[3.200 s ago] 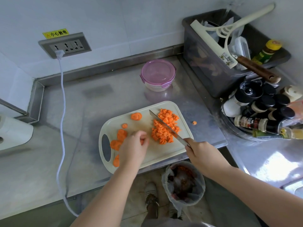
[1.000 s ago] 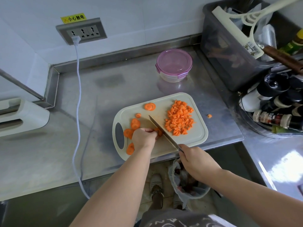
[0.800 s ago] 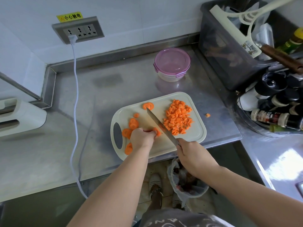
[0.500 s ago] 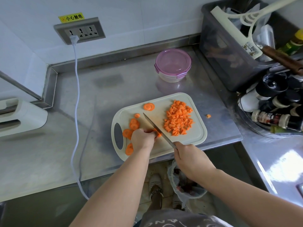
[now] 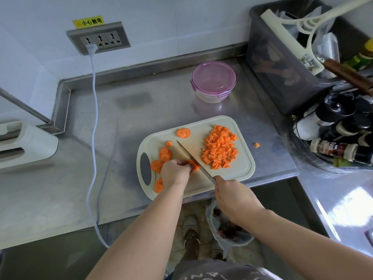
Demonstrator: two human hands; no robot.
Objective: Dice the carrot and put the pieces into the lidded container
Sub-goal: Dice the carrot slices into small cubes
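Stainless-steel counter [image 5: 121, 138] carries a pale cutting board [image 5: 242, 172]; the left hand [image 5: 175, 173] pins carrot slices [image 5: 194, 166] at its centre; the right hand [image 5: 234, 197], grasping the knife [image 5: 191, 156], lies at five o'clock from them, blade running toward eleven; the diced pile [image 5: 220, 148] sits at two o'clock, the closed lidded container [image 5: 214, 80] at twelve.

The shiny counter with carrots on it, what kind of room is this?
Probably a kitchen: a steel counter holds a cutting board with diced carrot and a knife, and sauce bottles stand at the right.
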